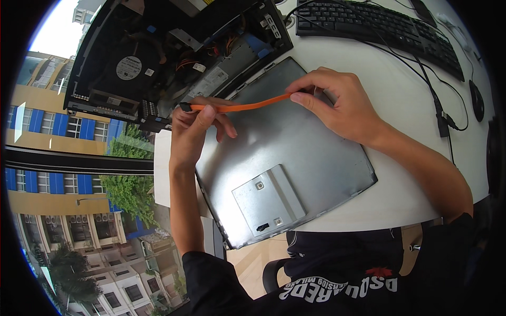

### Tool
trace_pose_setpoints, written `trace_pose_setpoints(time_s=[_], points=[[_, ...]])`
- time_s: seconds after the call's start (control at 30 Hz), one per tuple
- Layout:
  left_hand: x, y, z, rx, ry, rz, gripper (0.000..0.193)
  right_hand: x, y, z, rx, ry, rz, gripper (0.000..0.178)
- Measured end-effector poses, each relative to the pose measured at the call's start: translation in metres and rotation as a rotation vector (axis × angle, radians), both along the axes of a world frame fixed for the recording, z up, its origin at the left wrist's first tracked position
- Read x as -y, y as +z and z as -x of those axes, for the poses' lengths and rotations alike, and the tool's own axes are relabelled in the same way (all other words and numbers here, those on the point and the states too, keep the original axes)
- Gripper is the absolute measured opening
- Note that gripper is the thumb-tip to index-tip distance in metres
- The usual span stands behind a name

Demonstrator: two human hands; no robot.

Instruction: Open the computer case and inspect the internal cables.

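Observation:
An orange flat SATA cable (247,106) with a black plug at its left end stretches between my two hands. My left hand (197,124) pinches it close to the plug, thumb on top, the other fingers loosely spread. At the cable's right end my right hand (337,100) is closed, thumb and forefinger pressed together; that end is hidden in the fingers. Below both hands lies a metal computer side panel (321,163), its inner face up with a raised plate. Just beyond my left hand stands the opened computer case (211,79), showing a fan (129,67) and wires.
A black keyboard (379,31) lies at the back right of the white table (406,105). Black cables (437,100) run down beside it, near a mouse (476,100). The panel reaches the table's front edge. A window (63,163) is on the left.

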State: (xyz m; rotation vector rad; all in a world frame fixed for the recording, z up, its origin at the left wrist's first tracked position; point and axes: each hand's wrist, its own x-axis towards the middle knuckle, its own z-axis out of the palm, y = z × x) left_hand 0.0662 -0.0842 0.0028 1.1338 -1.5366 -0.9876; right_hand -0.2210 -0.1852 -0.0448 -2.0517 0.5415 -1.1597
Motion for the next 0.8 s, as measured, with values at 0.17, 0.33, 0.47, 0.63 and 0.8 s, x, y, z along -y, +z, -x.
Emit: trace_pose_setpoints(time_s=[0.17, 0.33, 0.47, 0.63, 0.8], points=[[0.008, -0.004, -0.006, -0.142, 0.149, -0.027, 0.042, 0.001, -0.002, 0.001, -0.027, -0.034, -0.025, 0.015], [0.007, -0.002, -0.004, -0.232, 0.185, -0.034, 0.041, 0.001, -0.003, 0.0, 0.009, -0.02, 0.003, 0.015], [0.006, 0.001, -0.002, -0.163, 0.126, -0.015, 0.039, 0.002, -0.004, 0.0, -0.014, -0.019, 0.004, 0.016], [0.005, -0.003, -0.008, -0.205, 0.159, 0.029, 0.041, 0.0, 0.0, 0.0, -0.019, -0.016, -0.029, 0.015], [0.006, 0.0, -0.008, -0.193, 0.064, 0.017, 0.038, 0.001, -0.002, 0.001, -0.008, 0.0, -0.02, 0.015]])
